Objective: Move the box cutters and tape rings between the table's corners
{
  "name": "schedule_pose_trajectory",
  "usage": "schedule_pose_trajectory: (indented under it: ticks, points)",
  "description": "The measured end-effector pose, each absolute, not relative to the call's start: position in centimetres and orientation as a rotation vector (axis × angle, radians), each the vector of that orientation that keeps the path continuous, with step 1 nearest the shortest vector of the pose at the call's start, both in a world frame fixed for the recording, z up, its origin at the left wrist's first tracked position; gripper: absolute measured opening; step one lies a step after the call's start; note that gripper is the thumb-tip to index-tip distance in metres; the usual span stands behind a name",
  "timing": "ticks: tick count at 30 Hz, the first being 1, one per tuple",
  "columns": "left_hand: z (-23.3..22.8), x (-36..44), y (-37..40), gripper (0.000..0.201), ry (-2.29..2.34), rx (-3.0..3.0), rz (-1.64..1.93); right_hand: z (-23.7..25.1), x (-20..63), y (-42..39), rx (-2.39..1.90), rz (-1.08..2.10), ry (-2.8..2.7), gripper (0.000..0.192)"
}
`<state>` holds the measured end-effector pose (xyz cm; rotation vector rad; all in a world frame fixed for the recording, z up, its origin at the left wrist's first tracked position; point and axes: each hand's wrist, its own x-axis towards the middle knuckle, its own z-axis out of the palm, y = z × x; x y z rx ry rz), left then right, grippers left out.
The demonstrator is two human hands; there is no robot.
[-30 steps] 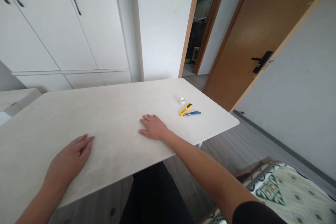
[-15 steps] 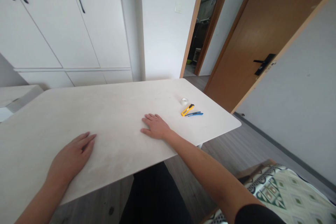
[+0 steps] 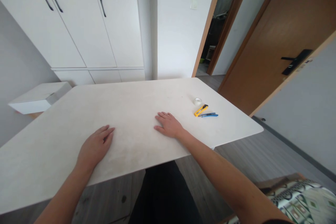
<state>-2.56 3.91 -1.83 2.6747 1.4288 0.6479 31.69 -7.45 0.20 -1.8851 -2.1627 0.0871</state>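
Observation:
My left hand (image 3: 95,146) rests on the white table (image 3: 126,105), fingers stretched out and holding nothing. Flat on the tabletop, nearer its middle, lies my right hand (image 3: 168,125) with its fingers spread. To the right of it are a yellow utility knife (image 3: 201,110) and a blue utility knife (image 3: 209,115), lying close together. Just behind the yellow one sits a roll of clear tape (image 3: 197,101). Neither hand touches these things.
A white wardrobe (image 3: 115,35) stands beyond the table, and a low white cabinet (image 3: 39,96) is at the left. On the right are a brown door (image 3: 265,42) and a patterned cloth (image 3: 301,199) by the table's near side.
The view has turned left, so everything appears shifted to the right, and more of the low cabinet shows. Both hands stay in place on the table.

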Motion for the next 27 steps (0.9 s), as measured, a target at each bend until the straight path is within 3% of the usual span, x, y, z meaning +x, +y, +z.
schedule_pose_trajectory:
  ticks: [27]
  points:
    - [-1.79,-2.42,3.63,0.057,1.444,2.662,0.654,0.16,31.75,-7.45,-1.904,0.084,-2.16,0.065]
